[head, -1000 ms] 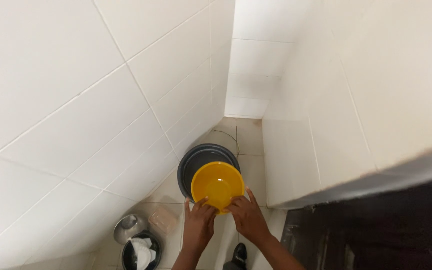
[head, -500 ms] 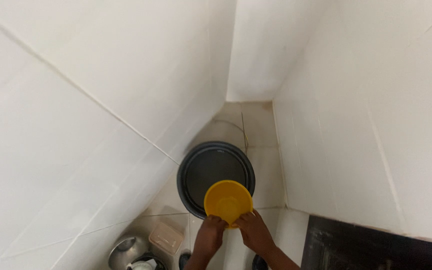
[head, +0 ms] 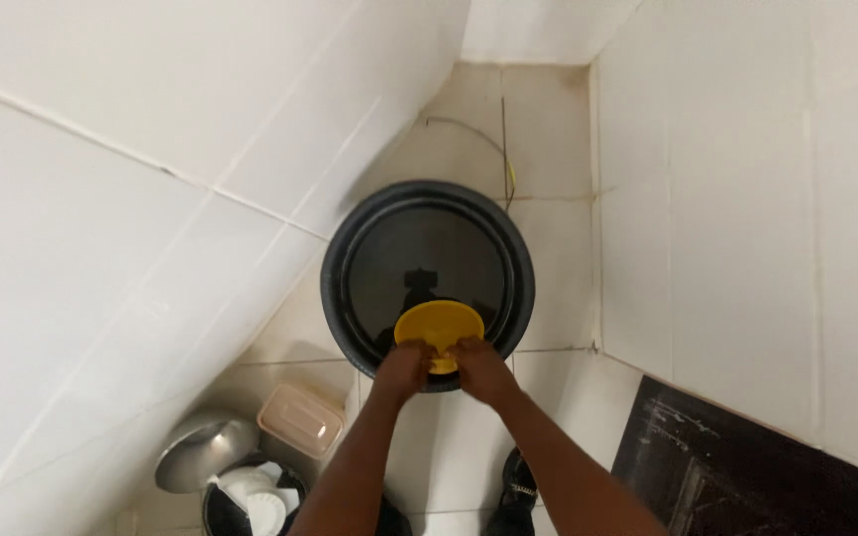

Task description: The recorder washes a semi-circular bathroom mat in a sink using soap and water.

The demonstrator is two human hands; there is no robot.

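Narrow tiled corner, pale floor, white walls closing in. Large dark bucket of water standing there. Small yellow bowl over its near rim, gripped at its near edge by both hands: left hand and right hand closed on it. Best kept level, dipped slowly, clear of the rim.

bowl over barrel rim, lidded box left, bin nearer
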